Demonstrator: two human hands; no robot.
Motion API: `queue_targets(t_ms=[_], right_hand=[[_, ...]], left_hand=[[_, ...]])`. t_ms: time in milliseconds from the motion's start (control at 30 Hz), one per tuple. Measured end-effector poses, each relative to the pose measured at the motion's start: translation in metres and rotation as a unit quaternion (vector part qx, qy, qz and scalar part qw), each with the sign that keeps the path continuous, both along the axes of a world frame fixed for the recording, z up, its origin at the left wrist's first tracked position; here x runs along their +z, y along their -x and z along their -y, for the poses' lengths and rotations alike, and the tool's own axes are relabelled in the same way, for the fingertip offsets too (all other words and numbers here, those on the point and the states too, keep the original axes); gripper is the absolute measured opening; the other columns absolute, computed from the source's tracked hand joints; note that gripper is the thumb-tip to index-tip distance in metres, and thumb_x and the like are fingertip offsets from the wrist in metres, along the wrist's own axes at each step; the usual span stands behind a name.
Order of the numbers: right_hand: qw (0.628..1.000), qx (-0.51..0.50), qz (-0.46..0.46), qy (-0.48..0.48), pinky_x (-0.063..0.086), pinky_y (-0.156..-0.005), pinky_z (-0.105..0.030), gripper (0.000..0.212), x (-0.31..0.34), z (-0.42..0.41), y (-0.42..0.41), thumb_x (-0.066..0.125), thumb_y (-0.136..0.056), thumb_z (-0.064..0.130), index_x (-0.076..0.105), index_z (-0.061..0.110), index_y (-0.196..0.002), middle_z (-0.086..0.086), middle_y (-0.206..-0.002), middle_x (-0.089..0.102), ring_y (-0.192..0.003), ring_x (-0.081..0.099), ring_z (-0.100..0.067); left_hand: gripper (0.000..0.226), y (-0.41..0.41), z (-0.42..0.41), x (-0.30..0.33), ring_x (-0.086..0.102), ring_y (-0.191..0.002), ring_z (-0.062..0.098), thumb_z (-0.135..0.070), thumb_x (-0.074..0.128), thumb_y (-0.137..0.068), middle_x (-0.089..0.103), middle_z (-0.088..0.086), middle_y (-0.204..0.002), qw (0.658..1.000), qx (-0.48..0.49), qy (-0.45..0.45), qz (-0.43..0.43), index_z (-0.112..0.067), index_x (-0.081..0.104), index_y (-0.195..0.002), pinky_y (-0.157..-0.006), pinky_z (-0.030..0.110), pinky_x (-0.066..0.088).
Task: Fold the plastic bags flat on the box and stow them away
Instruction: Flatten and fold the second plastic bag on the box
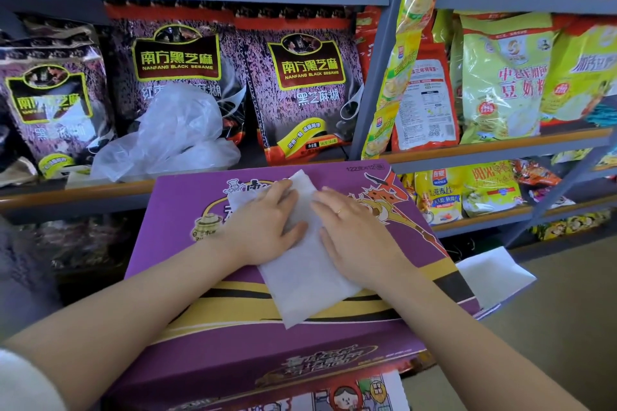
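Both flat, open palms, left hand (263, 230) and right hand (357, 233), press a folded bag (307, 277) onto the box (200, 337) mid-frame; next likely another fold, then stowing.

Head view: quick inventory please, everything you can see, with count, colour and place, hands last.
Folded bag: 1, white, flat on the box top, under both hands.
Box: 1, purple with yellow print, in front of the shelves.
Loose bags: crumpled pile, count unclear, clear-white, on the shelf behind the box.
Sesame packs: 3 visible, dark purple, standing on that same shelf.
Snack packs: many, mostly green, yellow and red, on the right-hand shelves.
Shelves: grey frame with orange-edged boards, filling the background.
White sheet: 1, sticking out at the box's right side.
Left hand: flat on the folded bag, pressing.
Right hand: flat on the folded bag, ring on one finger.
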State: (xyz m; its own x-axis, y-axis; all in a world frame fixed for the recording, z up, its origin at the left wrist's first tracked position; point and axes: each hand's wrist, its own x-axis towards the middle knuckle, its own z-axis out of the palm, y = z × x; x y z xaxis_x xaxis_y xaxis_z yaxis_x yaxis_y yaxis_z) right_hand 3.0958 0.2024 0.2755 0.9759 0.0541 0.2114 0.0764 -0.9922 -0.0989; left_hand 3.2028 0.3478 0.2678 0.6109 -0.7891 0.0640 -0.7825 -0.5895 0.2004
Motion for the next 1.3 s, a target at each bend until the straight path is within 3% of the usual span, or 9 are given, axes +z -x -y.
queue_targets(t_ms=[100,200,300,400,500,633,833,1100,1300], right_hand=[[0.994,0.039,-0.106,-0.011,0.005,-0.117,-0.029,0.081,-0.004,0.005,0.001,-0.004,-0.079,0.048,0.017,0.011,-0.149,-0.004,-0.158,0.012,-0.146,0.010,-0.016],[0.992,0.014,-0.129,0.008,-0.002,-0.117,-0.031,0.090,-0.006,0.005,-0.002,-0.012,-0.069,0.052,0.005,0.016,-0.150,-0.001,-0.159,0.001,-0.146,0.002,-0.014],[0.989,-0.001,-0.150,0.013,-0.002,-0.119,-0.036,0.079,-0.003,0.004,-0.003,-0.004,-0.081,0.054,0.001,0.016,-0.150,-0.001,-0.159,-0.005,-0.146,-0.003,-0.014],[0.985,-0.006,-0.173,0.013,-0.003,-0.119,-0.039,0.063,0.001,0.001,-0.002,0.021,-0.097,0.042,-0.003,0.016,-0.150,0.000,-0.159,-0.009,-0.146,-0.007,-0.013],[0.982,-0.009,-0.187,0.021,-0.003,-0.119,-0.039,0.063,0.005,-0.001,-0.003,0.023,-0.097,0.038,-0.003,0.014,-0.150,-0.002,-0.159,-0.009,-0.146,-0.007,-0.013],[0.985,0.000,-0.158,0.074,-0.010,-0.118,-0.037,0.064,0.011,-0.005,-0.014,0.022,-0.097,0.038,0.002,0.007,-0.149,-0.008,-0.159,-0.006,-0.145,-0.013,-0.016],[0.984,0.064,-0.167,0.015,-0.002,-0.118,-0.034,0.064,0.001,-0.011,-0.044,0.024,-0.099,0.041,0.002,0.006,-0.149,-0.010,-0.159,-0.004,-0.146,-0.007,-0.019],[0.986,0.020,-0.167,-0.002,-0.001,-0.118,-0.036,0.066,-0.002,-0.008,-0.076,0.022,-0.099,0.045,0.003,0.007,-0.150,-0.010,-0.159,-0.005,-0.147,-0.003,-0.020],[0.982,0.056,-0.178,0.021,-0.011,-0.116,-0.037,0.067,0.027,-0.007,-0.068,0.016,-0.099,0.047,-0.011,0.012,-0.148,-0.003,-0.156,-0.023,-0.144,-0.019,-0.014]], left_hand=[[0.087,0.004,-0.003,0.003,0.025,-0.138,0.031,-0.054,0.006,-0.075,0.015,0.015,-0.153,1.000,-0.014,0.024,0.001,0.001,0.046,-0.129,-0.111,0.039,0.025],[0.078,0.027,-0.009,0.017,0.019,-0.140,0.027,-0.047,0.008,-0.075,0.022,0.013,-0.152,0.998,0.011,0.061,0.026,-0.001,0.061,-0.110,-0.112,0.039,0.021],[0.093,0.069,-0.011,0.022,0.028,-0.138,0.028,-0.065,0.004,-0.078,0.033,0.016,-0.147,0.997,0.029,0.053,0.044,0.000,0.051,-0.124,-0.110,0.039,0.027],[0.123,0.096,-0.015,0.008,0.004,-0.144,0.022,-0.072,-0.037,-0.052,0.004,0.012,-0.156,0.996,0.088,-0.028,0.006,-0.007,0.008,-0.146,-0.114,0.029,0.002],[0.124,0.099,-0.016,-0.006,-0.008,-0.143,0.022,-0.070,-0.044,-0.044,-0.011,0.012,-0.155,0.987,0.151,-0.050,0.016,-0.006,-0.010,-0.145,-0.108,0.028,-0.012],[0.119,0.101,-0.015,-0.008,-0.012,-0.143,0.022,-0.081,-0.021,-0.052,-0.014,0.012,-0.154,0.977,0.202,-0.063,0.014,-0.006,-0.013,-0.144,-0.114,0.033,-0.008],[0.119,0.105,-0.014,-0.003,-0.013,-0.143,0.020,-0.080,-0.010,-0.050,-0.015,0.011,-0.155,0.974,0.215,-0.069,0.003,-0.008,-0.011,-0.145,-0.114,0.032,-0.009],[0.123,0.106,-0.014,-0.003,-0.014,-0.142,0.020,-0.083,-0.005,-0.047,-0.015,0.009,-0.155,0.971,0.225,-0.078,0.006,-0.008,-0.010,-0.145,-0.114,0.032,-0.007],[0.134,0.105,-0.015,-0.003,-0.011,-0.143,0.019,-0.093,-0.004,-0.041,-0.013,0.008,-0.155,0.973,0.219,-0.077,0.008,-0.009,-0.009,-0.146,-0.111,0.029,-0.009]])
